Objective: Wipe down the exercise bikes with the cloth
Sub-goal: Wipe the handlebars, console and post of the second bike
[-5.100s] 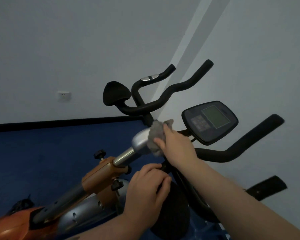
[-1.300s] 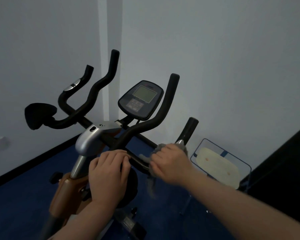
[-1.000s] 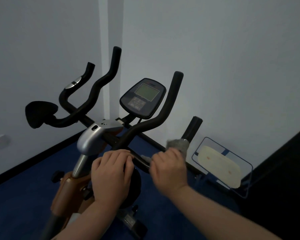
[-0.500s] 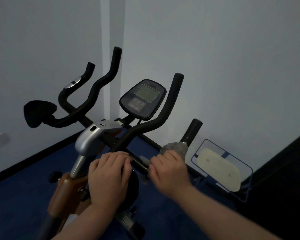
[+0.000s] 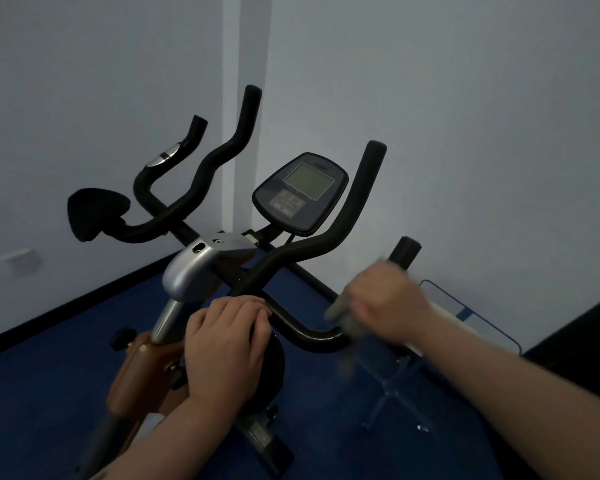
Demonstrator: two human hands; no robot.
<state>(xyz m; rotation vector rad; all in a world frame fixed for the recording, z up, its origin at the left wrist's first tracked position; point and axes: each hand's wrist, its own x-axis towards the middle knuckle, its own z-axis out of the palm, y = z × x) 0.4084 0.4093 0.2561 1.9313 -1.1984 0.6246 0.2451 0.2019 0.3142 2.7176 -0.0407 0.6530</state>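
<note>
Cloth (image 5: 342,311): soft, light, bunches easily; balled in right hand (image 5: 387,303) grip, wrapped on the lower right handlebar (image 5: 309,336), blurred. Left hand (image 5: 227,344) lies over the black pad, fingers curled, appar. steadying the bike; frame (image 5: 191,268) judged stiff and heavy.

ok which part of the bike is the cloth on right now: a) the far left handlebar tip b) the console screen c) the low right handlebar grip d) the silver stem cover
c: the right hand holds the grey cloth round the low right handlebar grip, well below the console screen and away from the silver stem cover.
</note>
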